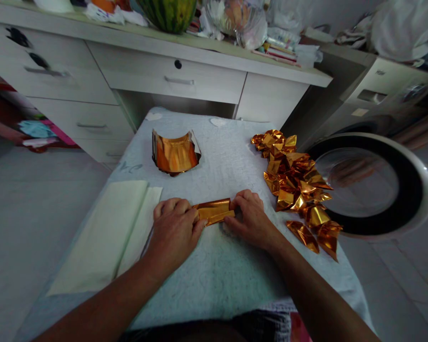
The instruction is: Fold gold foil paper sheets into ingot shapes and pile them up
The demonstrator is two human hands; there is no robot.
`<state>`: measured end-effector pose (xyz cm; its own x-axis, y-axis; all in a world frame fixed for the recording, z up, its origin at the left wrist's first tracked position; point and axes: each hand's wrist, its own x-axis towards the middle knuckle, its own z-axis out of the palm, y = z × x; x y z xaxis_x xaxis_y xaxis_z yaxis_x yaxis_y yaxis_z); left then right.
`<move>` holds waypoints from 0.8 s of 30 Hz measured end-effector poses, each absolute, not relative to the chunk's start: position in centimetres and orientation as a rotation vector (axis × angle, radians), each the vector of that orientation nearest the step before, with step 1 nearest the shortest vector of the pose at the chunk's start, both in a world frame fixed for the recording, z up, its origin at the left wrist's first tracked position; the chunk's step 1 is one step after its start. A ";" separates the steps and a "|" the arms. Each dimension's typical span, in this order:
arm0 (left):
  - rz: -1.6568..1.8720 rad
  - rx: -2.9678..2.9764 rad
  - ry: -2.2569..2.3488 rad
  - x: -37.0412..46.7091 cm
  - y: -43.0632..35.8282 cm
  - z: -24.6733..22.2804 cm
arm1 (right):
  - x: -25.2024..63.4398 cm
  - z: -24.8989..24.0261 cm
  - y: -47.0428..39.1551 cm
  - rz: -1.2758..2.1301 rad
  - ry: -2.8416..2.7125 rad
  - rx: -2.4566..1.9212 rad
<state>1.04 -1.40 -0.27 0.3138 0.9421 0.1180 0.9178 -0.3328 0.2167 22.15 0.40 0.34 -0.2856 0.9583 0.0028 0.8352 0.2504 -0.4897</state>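
Note:
A folded strip of shiny gold foil paper point(215, 212) lies on the cloth-covered table in front of me. My left hand point(176, 228) grips its left end, thumb along the near edge and fingers curled over the far side. At the right end, my right hand point(248, 216) pinches it between thumb and fingers. Beyond my hands sits a curved stack of gold foil sheets point(176, 154), its side edges bent upward. A pile of folded gold foil pieces point(296, 178) spreads along the table's right side.
Pale yellowish paper sheets point(100, 232) lie at left on the blue-grey tablecloth point(228, 275). Past the table stands a white drawer cabinet point(185, 73) bearing a watermelon point(169, 12) and plastic bags. A washing machine's open round door point(371, 185) is close by on the right.

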 end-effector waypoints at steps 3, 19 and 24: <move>0.333 2.455 1.750 1.0 -1.4 -0.3 | 22.1 0.3 0.4 0.588 -2.201 -1.684; 0.337 2.449 1.738 1.0 -1.3 -0.1 | 22.0 -0.3 0.6 0.608 -2.131 -1.704; 0.327 2.449 1.731 1.1 -1.2 0.1 | 21.9 -0.3 0.6 0.576 -2.159 -1.721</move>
